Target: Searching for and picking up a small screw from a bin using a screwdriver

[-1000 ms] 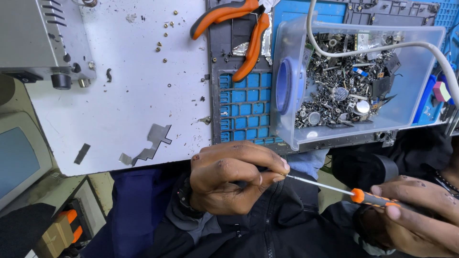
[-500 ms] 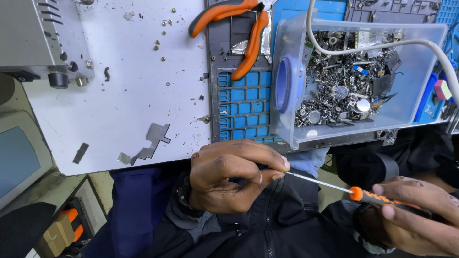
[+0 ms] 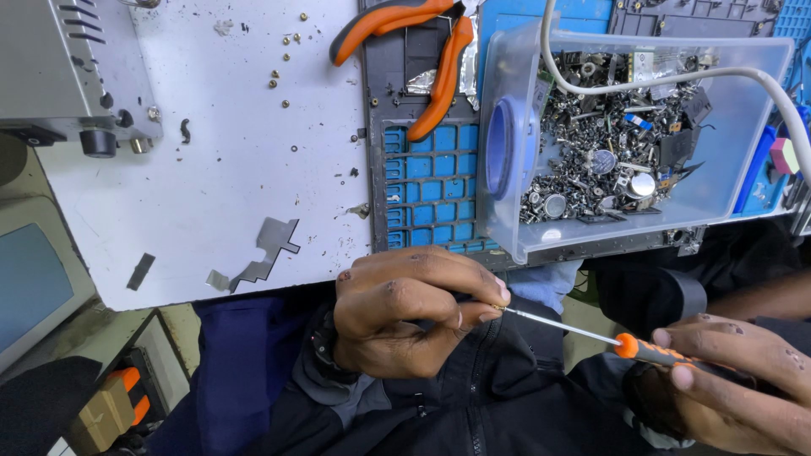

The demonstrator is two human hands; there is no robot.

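My left hand [image 3: 410,308] is curled into a loose fist in front of my lap, just below the white table's [image 3: 220,194] front edge. Its fingertips pinch something small that I cannot make out. My right hand [image 3: 743,380], at the lower right, grips a thin screwdriver [image 3: 625,344] with an orange collar and dark handle. The screwdriver's metal shaft runs up and left, and its tip meets the left hand's fingertips. I wear a dark jacket beneath both hands.
A clear plastic bin [image 3: 743,177] of several screws and metal scraps sits on a dark frame over a blue gridded mat [image 3: 431,181]. Orange-handled pliers [image 3: 439,59] lie behind it. A white cable [image 3: 676,80] crosses the bin. A grey device [image 3: 59,76] stands at the left.
My view has shifted slightly. My right hand has edged a little toward the right and down with the screwdriver. The left hand keeps its pinch at the tip.
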